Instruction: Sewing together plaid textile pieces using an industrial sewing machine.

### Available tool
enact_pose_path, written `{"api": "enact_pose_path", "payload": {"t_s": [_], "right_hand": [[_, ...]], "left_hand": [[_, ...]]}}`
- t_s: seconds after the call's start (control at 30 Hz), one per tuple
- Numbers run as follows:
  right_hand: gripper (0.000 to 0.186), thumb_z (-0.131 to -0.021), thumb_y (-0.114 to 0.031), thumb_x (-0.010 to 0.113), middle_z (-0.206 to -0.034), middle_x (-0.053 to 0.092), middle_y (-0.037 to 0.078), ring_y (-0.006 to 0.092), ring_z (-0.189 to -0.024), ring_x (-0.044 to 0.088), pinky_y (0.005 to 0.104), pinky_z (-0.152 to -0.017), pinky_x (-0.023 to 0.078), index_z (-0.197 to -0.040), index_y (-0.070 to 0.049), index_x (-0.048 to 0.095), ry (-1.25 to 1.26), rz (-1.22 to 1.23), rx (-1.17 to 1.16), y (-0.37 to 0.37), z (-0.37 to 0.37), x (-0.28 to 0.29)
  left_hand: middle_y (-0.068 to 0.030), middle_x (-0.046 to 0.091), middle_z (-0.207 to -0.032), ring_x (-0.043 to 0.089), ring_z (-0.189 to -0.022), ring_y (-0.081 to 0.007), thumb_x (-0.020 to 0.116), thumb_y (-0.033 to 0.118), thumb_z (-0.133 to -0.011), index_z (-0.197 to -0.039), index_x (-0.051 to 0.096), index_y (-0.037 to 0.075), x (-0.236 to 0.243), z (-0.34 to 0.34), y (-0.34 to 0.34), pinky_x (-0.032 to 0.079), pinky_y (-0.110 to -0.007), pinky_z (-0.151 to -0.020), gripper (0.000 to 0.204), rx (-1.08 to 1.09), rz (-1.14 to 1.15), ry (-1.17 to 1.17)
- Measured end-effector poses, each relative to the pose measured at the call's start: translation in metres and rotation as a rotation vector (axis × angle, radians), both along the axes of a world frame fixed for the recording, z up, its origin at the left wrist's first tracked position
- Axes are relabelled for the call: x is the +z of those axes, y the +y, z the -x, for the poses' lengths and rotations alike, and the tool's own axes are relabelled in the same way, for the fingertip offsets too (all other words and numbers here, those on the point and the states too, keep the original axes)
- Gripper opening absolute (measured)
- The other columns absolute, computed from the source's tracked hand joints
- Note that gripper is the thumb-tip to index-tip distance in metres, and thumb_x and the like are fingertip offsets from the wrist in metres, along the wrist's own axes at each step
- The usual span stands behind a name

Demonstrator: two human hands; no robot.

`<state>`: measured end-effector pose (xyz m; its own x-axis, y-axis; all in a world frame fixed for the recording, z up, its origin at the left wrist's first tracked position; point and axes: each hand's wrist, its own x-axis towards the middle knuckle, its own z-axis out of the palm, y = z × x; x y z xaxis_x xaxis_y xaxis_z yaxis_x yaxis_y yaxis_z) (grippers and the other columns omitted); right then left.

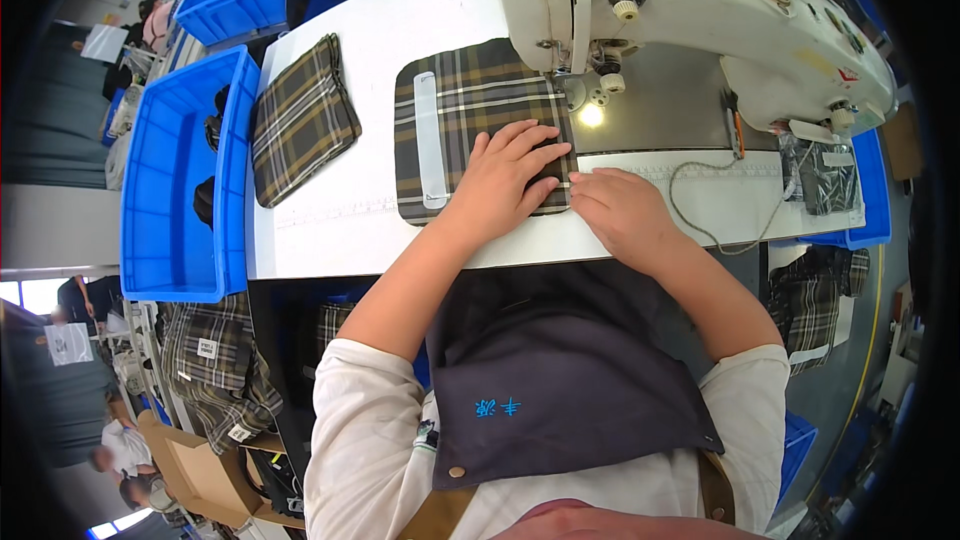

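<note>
A plaid fabric panel (460, 70) with a pale strip (430, 140) lies on the white worktable (370, 250), its right side under the needle of a white sewing machine (680, 10), beside a small light. My left hand (505, 175) rests on the panel with fingers spread, pressing it flat. At the panel's lower right edge, my right hand (625, 215) has its fingers curled together on the fabric's edge. Further left sit stacked plaid pieces (305, 120).
Blue bins (185, 260) stand along the left. Orange-handled snips (737, 130), cord and a bagged item (830, 175) are at the right. Plaid bundles (210, 360) and a cardboard box (190, 470) are below left. Other people (125, 450) are in the background.
</note>
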<state>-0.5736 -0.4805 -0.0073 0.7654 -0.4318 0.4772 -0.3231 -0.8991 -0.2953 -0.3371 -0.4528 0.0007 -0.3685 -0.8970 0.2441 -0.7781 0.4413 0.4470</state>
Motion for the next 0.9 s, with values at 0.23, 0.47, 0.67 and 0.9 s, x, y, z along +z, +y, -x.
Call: {"api": "enact_pose_path", "payload": {"t_s": [0.23,0.47,0.67,0.9], "right_hand": [[0.009,-0.084,-0.006,0.068,-0.105,0.072,0.011,0.0281,-0.102,0.071,0.0421,-0.094,0.059,-0.092,-0.003,0.066,0.033,0.057,0.033,-0.028,-0.005,0.004],[0.011,-0.084,-0.005,0.068,-0.106,0.071,0.011,0.0294,-0.103,0.071,0.0413,-0.094,0.057,-0.094,-0.001,0.068,-0.039,0.112,-0.029,-0.038,-0.013,-0.004],[0.019,-0.085,-0.008,0.073,-0.111,0.069,0.011,0.0289,-0.109,0.067,0.0441,-0.098,0.054,-0.103,-0.001,0.072,-0.038,0.044,-0.078,-0.047,-0.02,-0.009],[0.032,-0.085,-0.02,0.08,-0.114,0.061,0.009,0.0286,-0.117,0.058,0.0418,-0.1,0.049,-0.113,-0.005,0.073,0.026,0.034,-0.198,-0.048,-0.02,0.004]], "left_hand": [[-0.0056,0.057,-0.148,0.045,-0.142,-0.0309,0.071,0.017,-0.093,-0.139,0.065,0.016,-0.005,-0.007,-0.022,0.036,-0.045,-0.112,0.046,0.004,0.017,0.004],[-0.0045,0.058,-0.148,0.045,-0.143,-0.0305,0.07,0.018,-0.095,-0.138,0.065,0.017,-0.004,-0.015,-0.049,0.036,-0.047,-0.114,0.044,0.008,-0.008,0.011],[-0.0096,0.063,-0.136,0.051,-0.136,-0.0324,0.072,0.019,-0.094,-0.123,0.065,0.01,-0.008,-0.025,-0.07,0.038,-0.044,-0.111,0.032,0.015,0.059,0.044],[-0.0074,0.064,-0.137,0.049,-0.139,-0.0297,0.072,0.025,-0.093,-0.123,0.066,0.011,-0.014,-0.032,-0.096,0.037,-0.047,-0.107,0.034,0.057,0.042,0.008]]}}
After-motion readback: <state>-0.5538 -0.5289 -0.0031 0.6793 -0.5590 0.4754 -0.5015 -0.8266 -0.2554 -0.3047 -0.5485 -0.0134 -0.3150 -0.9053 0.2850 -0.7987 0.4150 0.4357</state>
